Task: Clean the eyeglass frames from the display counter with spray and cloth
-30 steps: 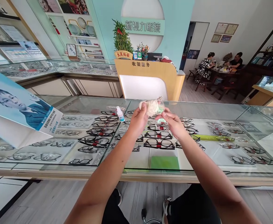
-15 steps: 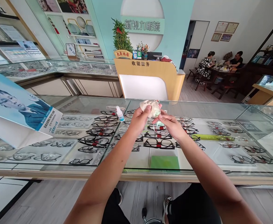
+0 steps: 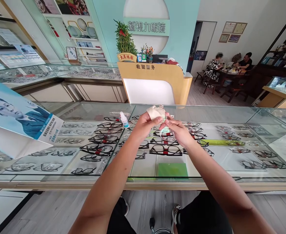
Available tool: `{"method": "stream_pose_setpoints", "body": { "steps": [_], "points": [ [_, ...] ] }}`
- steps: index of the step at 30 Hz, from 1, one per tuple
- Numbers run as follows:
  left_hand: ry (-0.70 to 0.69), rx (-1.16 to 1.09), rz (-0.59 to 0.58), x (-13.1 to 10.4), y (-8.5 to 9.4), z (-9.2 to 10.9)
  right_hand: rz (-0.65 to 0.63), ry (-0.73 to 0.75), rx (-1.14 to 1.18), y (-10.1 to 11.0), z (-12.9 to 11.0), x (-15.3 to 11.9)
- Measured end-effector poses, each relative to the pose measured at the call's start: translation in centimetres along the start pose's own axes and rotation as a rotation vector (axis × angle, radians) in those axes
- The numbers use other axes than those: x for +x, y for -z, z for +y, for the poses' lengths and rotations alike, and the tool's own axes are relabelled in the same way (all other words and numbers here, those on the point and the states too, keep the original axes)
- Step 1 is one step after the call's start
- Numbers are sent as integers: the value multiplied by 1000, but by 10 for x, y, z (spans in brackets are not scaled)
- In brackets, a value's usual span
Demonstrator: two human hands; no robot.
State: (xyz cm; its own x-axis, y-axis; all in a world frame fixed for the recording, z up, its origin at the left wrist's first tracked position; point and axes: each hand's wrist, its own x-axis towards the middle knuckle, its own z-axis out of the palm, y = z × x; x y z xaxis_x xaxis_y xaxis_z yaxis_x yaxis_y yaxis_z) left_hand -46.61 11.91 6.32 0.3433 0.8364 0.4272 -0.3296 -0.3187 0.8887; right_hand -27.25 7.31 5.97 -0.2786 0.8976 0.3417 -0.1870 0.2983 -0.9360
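Above the glass counter, my left hand (image 3: 144,126) pinches a pale cream cloth (image 3: 155,112) folded over one lens of a pair of thin-framed glasses (image 3: 166,134). My right hand (image 3: 178,130) grips the same glasses near the middle of the frame, its fingertips almost touching those of my left hand. The other lens hangs below, between the hands. A small white spray bottle (image 3: 124,120) with a blue label stands on the glass, left of my left hand.
Rows of glasses (image 3: 166,150) and a green box (image 3: 172,169) lie inside the glass counter (image 3: 133,178). A folded cardboard sign (image 3: 20,117) stands at the left. Two people sit at a table (image 3: 233,71) far off at the right.
The cloth has shifted in my left hand, with its corner now sticking up to the left, and the left thumb has moved slightly right and down. The view has turned slightly.
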Motion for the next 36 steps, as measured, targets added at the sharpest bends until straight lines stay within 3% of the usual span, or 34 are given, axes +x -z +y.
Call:
{"method": "stream_pose_setpoints", "body": {
  "steps": [6,12,26,36],
  "points": [
    [21,8,76,-1,-5,3,-16,23,-14,0,-2,-1],
    [66,26,44,-4,-5,7,-51,55,-92,0,-3,-1],
    [19,7,136,-1,-5,8,-24,75,-213,4,-6,-2],
    [74,8,27,-1,-3,13,-8,42,-175,6,-5,-1]
  ]
}}
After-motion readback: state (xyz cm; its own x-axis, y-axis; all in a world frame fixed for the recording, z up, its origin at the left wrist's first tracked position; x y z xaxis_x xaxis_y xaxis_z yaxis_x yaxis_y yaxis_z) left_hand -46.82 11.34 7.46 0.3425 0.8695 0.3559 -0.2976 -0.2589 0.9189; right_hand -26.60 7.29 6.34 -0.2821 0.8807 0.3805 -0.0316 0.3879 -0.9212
